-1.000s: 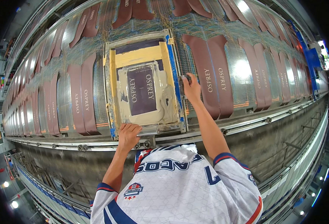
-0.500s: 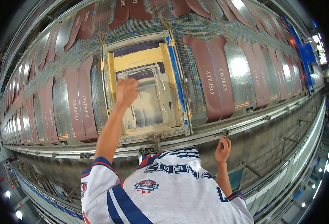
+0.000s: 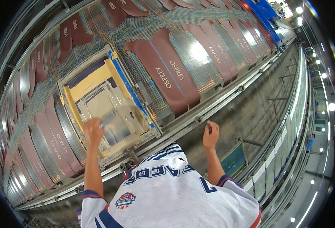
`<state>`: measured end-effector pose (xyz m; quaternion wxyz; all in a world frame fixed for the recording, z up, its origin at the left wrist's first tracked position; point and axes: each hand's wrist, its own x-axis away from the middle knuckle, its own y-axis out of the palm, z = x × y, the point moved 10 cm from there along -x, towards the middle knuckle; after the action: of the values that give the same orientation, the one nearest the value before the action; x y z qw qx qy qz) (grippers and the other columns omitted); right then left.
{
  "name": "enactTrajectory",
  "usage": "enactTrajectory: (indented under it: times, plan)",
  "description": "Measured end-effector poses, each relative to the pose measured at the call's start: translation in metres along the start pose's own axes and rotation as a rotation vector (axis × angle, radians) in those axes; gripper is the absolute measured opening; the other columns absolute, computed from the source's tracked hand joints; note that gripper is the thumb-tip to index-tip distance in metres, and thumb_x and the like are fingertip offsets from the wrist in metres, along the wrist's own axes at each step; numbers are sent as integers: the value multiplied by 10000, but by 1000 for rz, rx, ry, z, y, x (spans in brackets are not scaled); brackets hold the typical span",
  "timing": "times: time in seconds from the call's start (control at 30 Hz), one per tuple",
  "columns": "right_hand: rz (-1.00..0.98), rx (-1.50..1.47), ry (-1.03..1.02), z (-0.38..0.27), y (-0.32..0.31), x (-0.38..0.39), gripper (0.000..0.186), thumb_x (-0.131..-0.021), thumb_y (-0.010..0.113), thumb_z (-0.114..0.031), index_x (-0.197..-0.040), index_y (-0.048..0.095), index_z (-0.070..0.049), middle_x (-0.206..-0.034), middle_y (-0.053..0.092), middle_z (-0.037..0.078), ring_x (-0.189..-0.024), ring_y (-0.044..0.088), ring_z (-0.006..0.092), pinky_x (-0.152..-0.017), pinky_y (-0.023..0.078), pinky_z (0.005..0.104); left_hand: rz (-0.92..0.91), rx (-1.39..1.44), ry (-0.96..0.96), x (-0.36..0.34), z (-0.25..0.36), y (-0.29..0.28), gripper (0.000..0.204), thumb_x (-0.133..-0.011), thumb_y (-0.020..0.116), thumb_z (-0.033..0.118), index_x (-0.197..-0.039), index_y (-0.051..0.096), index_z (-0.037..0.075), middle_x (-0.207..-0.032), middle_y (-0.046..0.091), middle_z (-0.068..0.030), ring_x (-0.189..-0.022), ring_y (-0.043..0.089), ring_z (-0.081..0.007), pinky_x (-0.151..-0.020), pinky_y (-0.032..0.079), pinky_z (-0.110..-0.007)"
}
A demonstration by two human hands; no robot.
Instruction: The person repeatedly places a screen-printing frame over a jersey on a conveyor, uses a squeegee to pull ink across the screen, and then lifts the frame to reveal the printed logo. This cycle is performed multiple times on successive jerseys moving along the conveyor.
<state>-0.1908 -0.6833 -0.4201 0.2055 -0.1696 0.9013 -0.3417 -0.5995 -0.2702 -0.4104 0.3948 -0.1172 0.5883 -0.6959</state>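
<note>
A screen-printing frame [image 3: 65,99] lies tilted on the long table, with yellow tape and a strip of blue tape along its edges. Cream ink [image 3: 95,103] coats the mesh inside, around a greyish window. Over the frame's near left part, my left hand [image 3: 93,132] is closed around the handle of a squeegee [image 3: 109,118], whose blade is blurred. My right hand [image 3: 210,135] hovers beyond the table's near edge, fingers loosely curled and apart, with nothing in it. Beside the frame lie maroon fabric pieces [image 3: 163,68] with pale lettering.
A metal rail [image 3: 228,95] with small clamps runs along the table's near side. More maroon pieces [image 3: 57,136] lie in rows on the ink-streaked table. Blue equipment [image 3: 264,15] stands at the far right end. Below the rail is a stained wall [image 3: 258,102]. A distant person [image 3: 311,142] stands at right.
My left hand has drawn the squeegee toward the near side of the frame. The view has turned, so the frame sits further left and tilted. My right hand stays free.
</note>
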Motion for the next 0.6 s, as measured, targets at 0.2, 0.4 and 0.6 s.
enactTrajectory:
  times: [0.2, 0.4, 0.6]
  plan:
    - [30, 111, -255, 9, 18, -109, 215, -898, 677, -52, -1112, 693, -44, -1134, 638, 144, -1115, 585, 345, -968, 467, 431, -72, 49, -114, 71, 62, -13, 317, -636, 785, 22, -939, 717, 83, -957, 697, -73, -908, 640, -304, -814, 477, -441]
    - [-232, 178, -535, 12, 56, -139, 195, -908, 655, -228, -989, 730, -67, -1080, 666, 105, -1061, 611, 313, -938, 451, 434, -340, 25, -216, 51, 50, -9, 243, -644, 813, 54, -852, 691, 84, -857, 651, -48, -866, 614, -298, -807, 428, -447]
    - [-126, -3, -612, 20, 47, -131, 185, -824, 560, -138, -816, 701, -18, -827, 666, 148, -809, 641, 347, -853, 500, 473, -375, 18, -58, 54, 57, -3, 309, -584, 762, -8, -856, 639, 74, -766, 567, -72, -766, 575, -298, -746, 409, -428]
